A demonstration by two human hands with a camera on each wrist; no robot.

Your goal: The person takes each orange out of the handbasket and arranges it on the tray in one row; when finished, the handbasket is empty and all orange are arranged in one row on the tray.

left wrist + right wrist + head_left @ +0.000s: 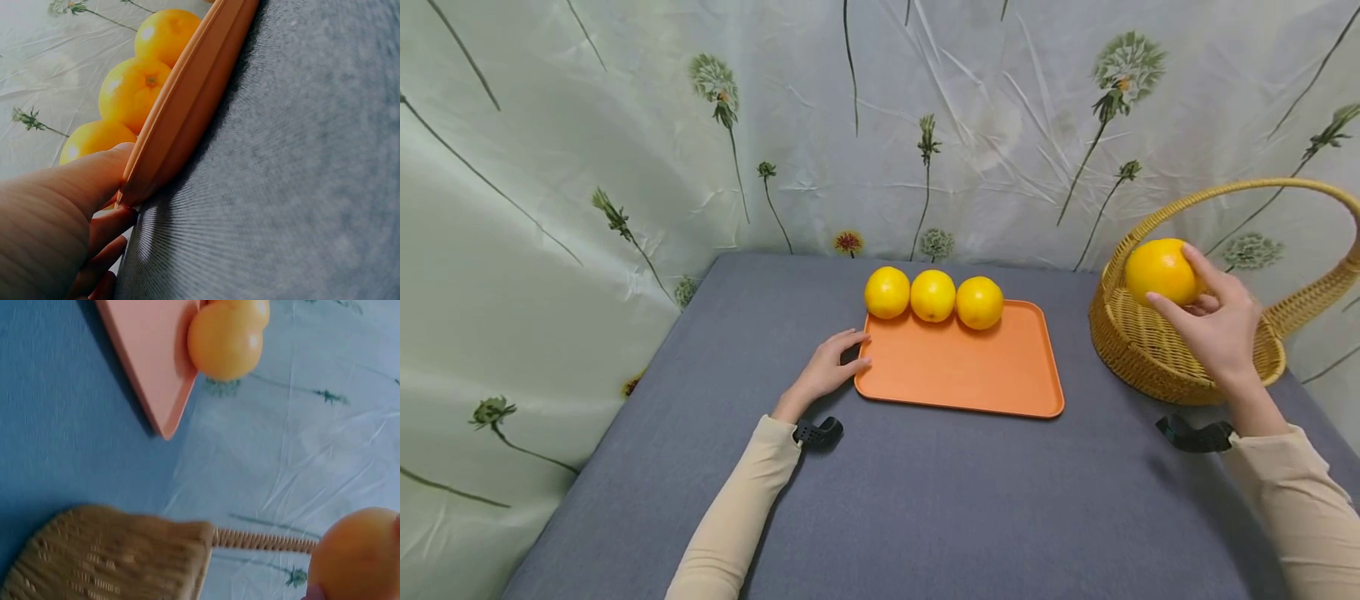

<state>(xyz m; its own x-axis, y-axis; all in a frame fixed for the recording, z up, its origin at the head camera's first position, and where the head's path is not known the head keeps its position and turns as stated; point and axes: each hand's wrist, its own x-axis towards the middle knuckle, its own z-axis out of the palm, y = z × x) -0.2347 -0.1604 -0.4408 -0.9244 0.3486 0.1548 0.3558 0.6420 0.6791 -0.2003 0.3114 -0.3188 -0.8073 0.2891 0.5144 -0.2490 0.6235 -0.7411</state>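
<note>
My right hand (1225, 329) holds an orange (1163, 272) over the wicker basket (1120, 350), thumb on its near side and fingers behind it. In the right wrist view that orange (359, 559) shows at the lower right corner, most of the hand out of frame. My left hand (829, 367) pinches the left rim of an orange plastic tray (962, 371); the left wrist view has the thumb (106, 165) on the rim and the fingers beneath. Three oranges (932, 296) sit in a row along the tray's back edge, from its left corner.
The basket stands at the right of the grey cloth-covered table (925, 500), its tall arched handle (1255, 185) rising around the right hand. A pale curtain (820, 125) with dandelion prints hangs behind the table and along its left side.
</note>
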